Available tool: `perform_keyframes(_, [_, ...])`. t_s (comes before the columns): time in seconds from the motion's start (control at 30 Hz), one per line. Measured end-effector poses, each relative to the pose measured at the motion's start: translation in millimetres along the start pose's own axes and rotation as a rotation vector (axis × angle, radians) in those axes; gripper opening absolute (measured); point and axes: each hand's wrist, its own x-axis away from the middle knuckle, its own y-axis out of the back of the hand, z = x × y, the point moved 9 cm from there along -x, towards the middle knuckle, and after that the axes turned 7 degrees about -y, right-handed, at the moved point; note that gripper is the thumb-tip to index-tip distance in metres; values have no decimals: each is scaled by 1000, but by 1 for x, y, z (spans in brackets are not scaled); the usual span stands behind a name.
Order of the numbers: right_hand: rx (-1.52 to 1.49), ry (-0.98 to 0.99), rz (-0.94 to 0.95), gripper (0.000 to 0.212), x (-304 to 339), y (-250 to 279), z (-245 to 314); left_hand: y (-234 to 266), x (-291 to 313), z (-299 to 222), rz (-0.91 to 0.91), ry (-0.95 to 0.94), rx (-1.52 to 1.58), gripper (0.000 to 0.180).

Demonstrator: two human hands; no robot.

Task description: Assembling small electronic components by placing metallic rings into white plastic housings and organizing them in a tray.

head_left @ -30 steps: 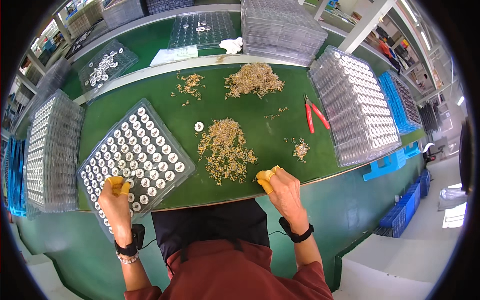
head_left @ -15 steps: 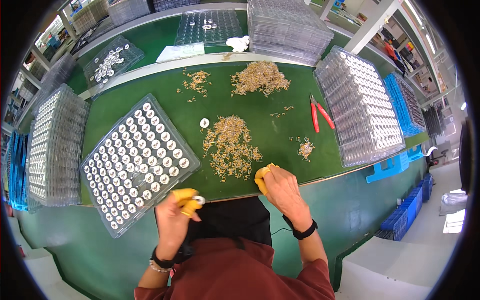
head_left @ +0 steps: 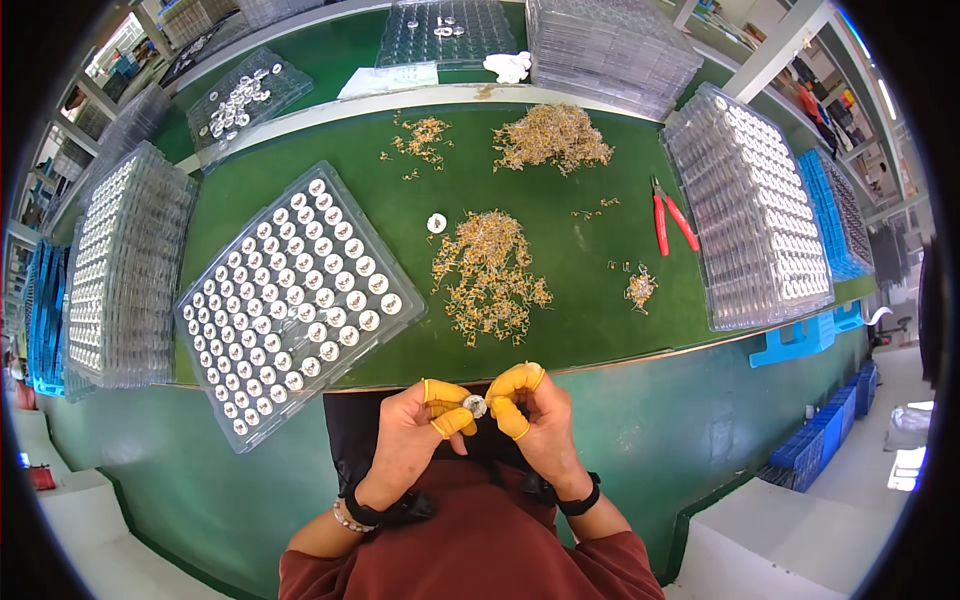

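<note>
In front of my body, just off the table's near edge, my left hand (head_left: 408, 438) pinches a small round white and silver disc (head_left: 475, 406). Yellow finger covers sit on the fingertips of both hands. My right hand (head_left: 545, 432) is closed at the disc's right side, thumb and fingers pressed together; whatever lies between them is too small to make out. Beyond my hands spreads a loose pile of small orange parts with wire legs (head_left: 488, 270). To the left, a clear tray (head_left: 405, 318) carries rows of similar white discs. One single disc (head_left: 437, 223) lies beside the pile.
Red-handled cutters (head_left: 662, 225) lie at the right, near a small heap of wired parts (head_left: 640, 288). A larger heap (head_left: 553, 137) is farther back. Tall stacks of filled trays stand at the left (head_left: 125, 280) and right (head_left: 750, 210). A blue stool (head_left: 795, 342) is below the right edge.
My right hand has left the table by the pile and come to the disc. My left hand has moved right with the disc, so both hands meet. The view has shifted slightly.
</note>
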Motion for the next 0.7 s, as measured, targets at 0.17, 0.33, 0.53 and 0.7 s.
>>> perform_keyframes(0.17, [17, 17, -40, 12, 2, -4, -3, 0, 3, -3, 8, 9, 4, 15])
perform_keyframes(0.33, [47, 20, -54, 12, 3, -5, -5, -1, 2, -3, 14, -1, 14, 15])
perform_keyframes(0.53, [56, 50, -92, 13, 6, -5, -5, -2, 2, -4, 11, 1, 17, 15])
perform_keyframes(0.7, [167, 123, -125, 16, 10, -5, 0, -1, 2, -3, 13, 7, 1, 15])
